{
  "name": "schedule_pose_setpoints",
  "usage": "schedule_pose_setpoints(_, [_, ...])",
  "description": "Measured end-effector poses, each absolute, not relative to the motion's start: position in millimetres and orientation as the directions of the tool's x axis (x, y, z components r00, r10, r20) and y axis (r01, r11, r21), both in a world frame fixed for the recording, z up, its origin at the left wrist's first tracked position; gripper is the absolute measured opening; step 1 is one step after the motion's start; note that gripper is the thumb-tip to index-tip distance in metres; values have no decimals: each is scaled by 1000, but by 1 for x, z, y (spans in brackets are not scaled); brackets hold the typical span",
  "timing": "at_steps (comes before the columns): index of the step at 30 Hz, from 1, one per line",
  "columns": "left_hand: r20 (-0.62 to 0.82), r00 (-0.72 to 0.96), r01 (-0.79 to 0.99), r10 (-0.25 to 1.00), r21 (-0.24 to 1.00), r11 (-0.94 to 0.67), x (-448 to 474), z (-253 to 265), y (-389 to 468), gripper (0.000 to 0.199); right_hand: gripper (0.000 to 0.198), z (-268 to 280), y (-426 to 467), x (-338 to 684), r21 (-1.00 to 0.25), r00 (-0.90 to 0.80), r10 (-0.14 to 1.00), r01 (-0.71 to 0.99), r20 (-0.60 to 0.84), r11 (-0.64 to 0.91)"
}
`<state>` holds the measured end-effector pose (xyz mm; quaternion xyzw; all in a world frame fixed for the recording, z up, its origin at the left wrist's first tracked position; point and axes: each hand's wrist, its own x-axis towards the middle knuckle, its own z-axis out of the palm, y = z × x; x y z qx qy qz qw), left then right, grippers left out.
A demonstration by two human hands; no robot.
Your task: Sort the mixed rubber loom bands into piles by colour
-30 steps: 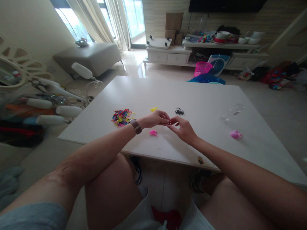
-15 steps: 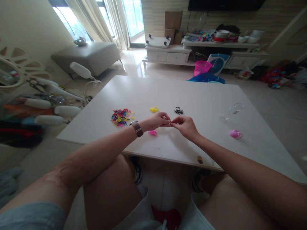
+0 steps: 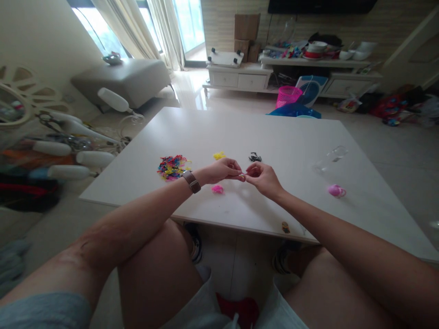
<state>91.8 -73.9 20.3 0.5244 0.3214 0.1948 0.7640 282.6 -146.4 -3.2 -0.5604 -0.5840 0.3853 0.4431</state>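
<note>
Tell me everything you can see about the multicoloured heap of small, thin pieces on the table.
The multicoloured heap of small, thin pieces lies loose and low on the near left part of the white, smooth table. Red, blue, yellow, pink and dark bits are jumbled together, with some straying at its edges. They look like plastic or rubber, but are too small to tell. The left arm, wearing a brown-strapped wristwatch, passes beside it; contact is unclear.
</note>
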Motion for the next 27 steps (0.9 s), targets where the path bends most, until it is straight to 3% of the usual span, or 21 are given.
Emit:
schedule_pose_setpoints(9, [-295, 717, 119, 631, 945, 306, 79, 23, -61, 25, 24, -5, -147, 283, -956, 31, 999, 292, 33, 23])
schedule_pose_setpoints(18, [-384, 745, 491, 545, 869, -61, 40, 23, -31, 20, 24, -9, -145, 286, -944, 33, 998, 327, 58, 44])
schedule_pose_setpoints(23, [-411, 749, 589, 520, 772, -238, 33, 11, -31, 12, 24, -10, -145, 286, -936, 33, 997, 347, 65, 50])
schedule_pose_setpoints(27, [-394, 738, 631, 547, 691, -353, 30, 6, -29, 21, 24, -10, -146, 286, -937, 25, 997, 345, 68, 56])
